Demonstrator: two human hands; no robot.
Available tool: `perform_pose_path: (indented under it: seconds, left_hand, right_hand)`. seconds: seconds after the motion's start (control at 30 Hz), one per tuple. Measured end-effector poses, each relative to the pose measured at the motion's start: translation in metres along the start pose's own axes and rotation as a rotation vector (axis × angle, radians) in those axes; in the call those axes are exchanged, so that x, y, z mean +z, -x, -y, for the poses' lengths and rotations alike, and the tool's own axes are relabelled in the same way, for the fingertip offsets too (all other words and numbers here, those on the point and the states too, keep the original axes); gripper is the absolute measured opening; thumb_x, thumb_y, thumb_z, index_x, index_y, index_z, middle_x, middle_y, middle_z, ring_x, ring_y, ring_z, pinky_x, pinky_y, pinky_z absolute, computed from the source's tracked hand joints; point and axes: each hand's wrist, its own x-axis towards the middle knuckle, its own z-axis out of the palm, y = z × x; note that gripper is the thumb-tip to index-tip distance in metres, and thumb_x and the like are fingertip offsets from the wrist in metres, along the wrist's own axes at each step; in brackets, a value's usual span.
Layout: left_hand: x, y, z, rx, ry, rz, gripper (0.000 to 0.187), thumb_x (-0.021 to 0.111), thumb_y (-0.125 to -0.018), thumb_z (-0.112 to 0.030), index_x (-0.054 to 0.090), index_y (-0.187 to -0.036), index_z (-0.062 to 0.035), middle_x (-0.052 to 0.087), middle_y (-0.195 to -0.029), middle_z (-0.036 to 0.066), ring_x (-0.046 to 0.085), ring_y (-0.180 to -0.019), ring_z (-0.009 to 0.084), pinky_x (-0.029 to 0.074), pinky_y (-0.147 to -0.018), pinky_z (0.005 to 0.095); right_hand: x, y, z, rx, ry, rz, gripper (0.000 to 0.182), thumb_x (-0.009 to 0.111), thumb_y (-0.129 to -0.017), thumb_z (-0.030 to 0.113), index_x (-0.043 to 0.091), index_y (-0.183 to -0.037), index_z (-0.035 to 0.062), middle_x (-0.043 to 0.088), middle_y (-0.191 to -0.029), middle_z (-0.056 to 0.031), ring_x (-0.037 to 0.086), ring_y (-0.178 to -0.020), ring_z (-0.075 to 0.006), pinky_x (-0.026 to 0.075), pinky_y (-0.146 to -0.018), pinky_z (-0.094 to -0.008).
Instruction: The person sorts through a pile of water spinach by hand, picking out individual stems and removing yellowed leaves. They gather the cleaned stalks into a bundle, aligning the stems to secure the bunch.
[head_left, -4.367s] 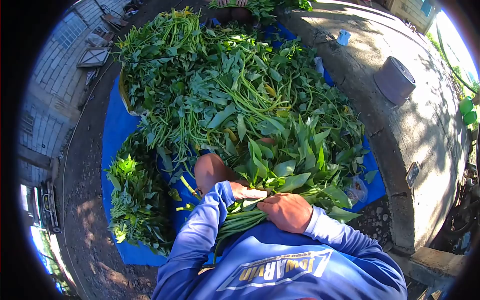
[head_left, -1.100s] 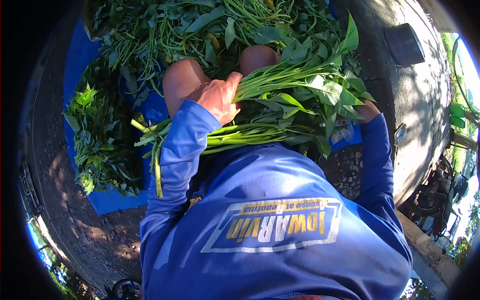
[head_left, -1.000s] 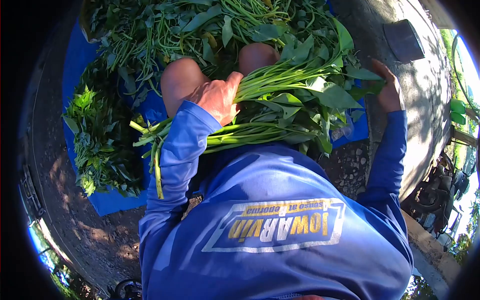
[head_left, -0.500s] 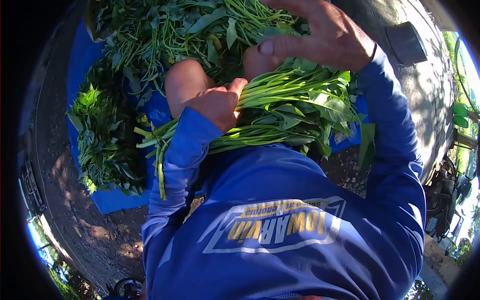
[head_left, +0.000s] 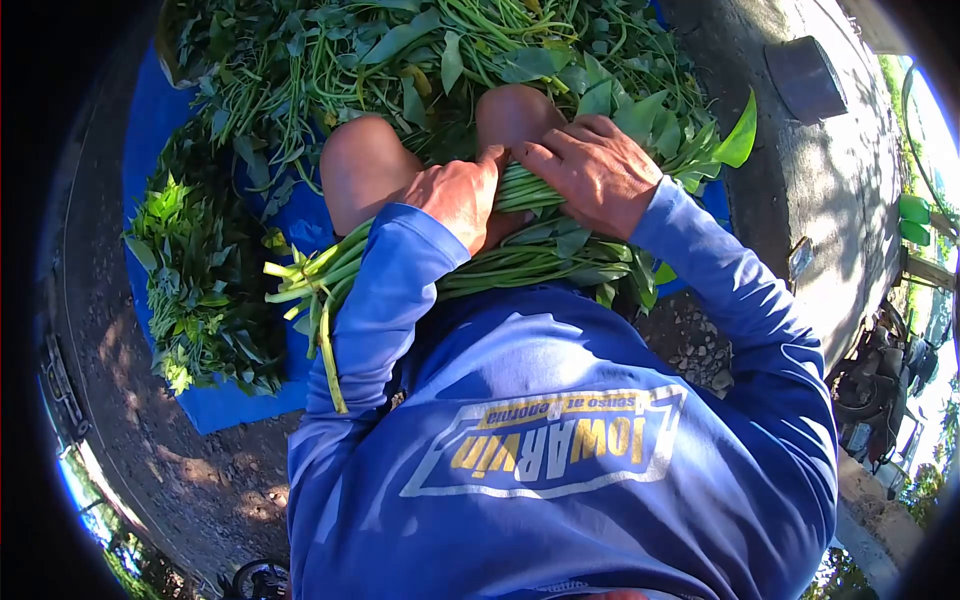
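Observation:
A bunch of long-stemmed leafy greens, looking like water spinach point(head_left: 528, 192), lies across my lap, its pale cut ends point(head_left: 300, 282) to the left and its leaves to the right. My left hand point(head_left: 452, 200) is closed around the stems near the middle. Just right of it, my right hand point(head_left: 595, 175) curls over the same bunch from above, its thumb side close to my left fingers. Some stems lie lower, against my shirt. The undersides of both hands' grips are hidden.
A big heap of loose greens point(head_left: 330, 70) spreads beyond my knees on a blue tarp point(head_left: 155, 110). Stacked leafy bunches point(head_left: 200, 290) sit at the left. A grey bucket-like container point(head_left: 806, 80) stands on the pavement at the upper right. Gravelly ground surrounds the tarp.
My right hand has come down from above the heap onto the bunch and closed over its stems. The leafy end is gathered higher and closer; my left hand keeps its grip.

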Motion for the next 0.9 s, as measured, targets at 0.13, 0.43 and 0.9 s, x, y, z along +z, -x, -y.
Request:
perform_pose_path:
  seconds: [0.13, 0.43, 0.9]
  left_hand:
    - [0.019, -0.005, 0.021, 0.096, 0.137, -0.091, 0.063, 0.081, -0.086, -0.041, 0.056, -0.131, -0.0049, 0.073, -0.084, 0.023, 0.072, -0.082, 0.0456, 0.058, -0.071, 0.0550]
    - [0.025, 0.049, 0.015, 0.348, 0.065, -0.174, 0.083, 0.053, -0.096, -0.072, 0.050, -0.157, -0.0158, 0.064, -0.139, 0.022, 0.067, -0.117, 0.0397, 0.052, -0.099, 0.0494]
    - [0.043, 0.066, 0.010, 0.311, -0.054, -0.159, 0.064, 0.066, -0.096, -0.053, 0.058, -0.150, -0.0198, 0.060, -0.145, 0.015, 0.058, -0.130, 0.0406, 0.044, -0.111, 0.0548]
  right_hand:
    - [-0.027, 0.035, -0.015, 0.155, 0.127, 0.034, 0.092, 0.081, -0.077, 0.019, 0.039, -0.159, 0.0173, 0.060, -0.134, -0.0145, 0.051, -0.136, -0.0347, 0.036, -0.117, -0.0627]
    - [0.068, 0.109, -0.016, 0.334, 0.160, -0.371, 0.065, 0.062, -0.092, 0.014, 0.051, -0.150, 0.0398, 0.050, -0.145, -0.0078, 0.049, -0.138, -0.0326, 0.030, -0.120, -0.0628]
    - [-0.045, -0.060, 0.081, 0.292, -1.686, -0.446, 0.036, 0.068, -0.104, 0.028, 0.064, -0.127, -0.0003, 0.068, -0.107, -0.0057, 0.061, -0.099, -0.0139, 0.049, -0.091, -0.0269]
